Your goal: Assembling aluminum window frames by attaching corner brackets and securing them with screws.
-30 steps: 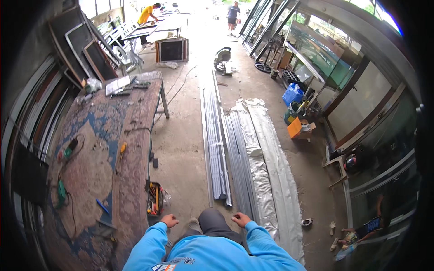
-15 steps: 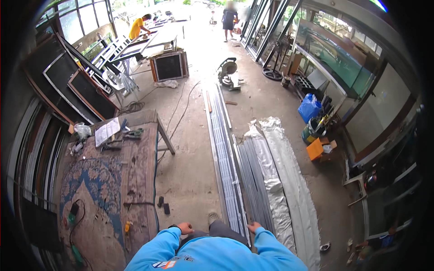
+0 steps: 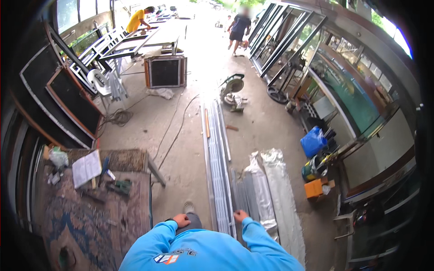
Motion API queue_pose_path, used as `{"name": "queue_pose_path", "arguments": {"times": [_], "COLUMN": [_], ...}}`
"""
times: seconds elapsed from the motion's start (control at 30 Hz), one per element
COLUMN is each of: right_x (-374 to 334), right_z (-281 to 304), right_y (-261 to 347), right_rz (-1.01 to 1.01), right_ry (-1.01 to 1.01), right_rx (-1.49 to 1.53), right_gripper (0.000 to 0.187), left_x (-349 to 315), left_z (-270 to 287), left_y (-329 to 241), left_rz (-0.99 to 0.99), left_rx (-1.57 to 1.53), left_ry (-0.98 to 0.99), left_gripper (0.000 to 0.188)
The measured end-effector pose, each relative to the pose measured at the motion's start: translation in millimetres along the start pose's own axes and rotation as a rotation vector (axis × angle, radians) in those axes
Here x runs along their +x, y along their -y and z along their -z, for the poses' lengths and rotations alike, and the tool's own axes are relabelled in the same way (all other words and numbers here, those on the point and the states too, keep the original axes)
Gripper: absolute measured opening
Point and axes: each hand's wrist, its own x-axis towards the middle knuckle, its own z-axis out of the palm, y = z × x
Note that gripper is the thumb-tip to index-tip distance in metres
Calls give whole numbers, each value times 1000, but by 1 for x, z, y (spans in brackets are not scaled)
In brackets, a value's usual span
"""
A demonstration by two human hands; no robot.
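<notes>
My left hand (image 3: pixel 182 220), with a dark band at the wrist, hangs beside my thigh, its fingers curled in. No object shows in it. On the other side, my right hand (image 3: pixel 241 216) is closed too, fingers pointing inward, and nothing can be seen sticking out of it. From above it overlaps the edge of a thin bar (image 3: pixel 233 194) on the floor; I cannot tell whether they touch. Long silver metal profiles (image 3: pixel 220 171) run ahead of me between my hands. Grey lengths (image 3: pixel 247 194) and white-wrapped bundles (image 3: pixel 262 189) lie right of them.
At left stands a rug-covered workbench (image 3: pixel 113 217) with papers and tools. A miter saw (image 3: pixel 233 92) sits on the floor ahead, near trailing cables (image 3: pixel 174 131). One person in yellow (image 3: pixel 136 21) bends over a frame; another in dark clothes (image 3: pixel 240 27) walks. A glass tank (image 3: pixel 352 97) stands at right.
My view has moved forward, and the bench and bundles sit lower. A shoe now shows ahead of my left hand. The person in dark clothes is nearer. Both hands stay low at my sides.
</notes>
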Motion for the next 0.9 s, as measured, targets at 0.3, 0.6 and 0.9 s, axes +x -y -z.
{"name": "queue_pose_path", "arguments": {"times": [0.3, 0.6, 0.9], "right_x": [76, 402, 777], "right_z": [36, 94, 347], "right_y": [55, 138, 470], "right_rz": [-409, -224, 135], "right_ry": [39, 330, -115], "right_rx": [264, -165, 90], "right_gripper": [43, 55, 44], "left_x": [210, 407, 485], "left_z": [263, 495, 711], "left_y": [-32, 19, 79], "left_rz": [-132, 136, 355], "left_rx": [252, 64, -347], "left_ry": [72, -30, -258], "left_gripper": [53, 50, 47]}}
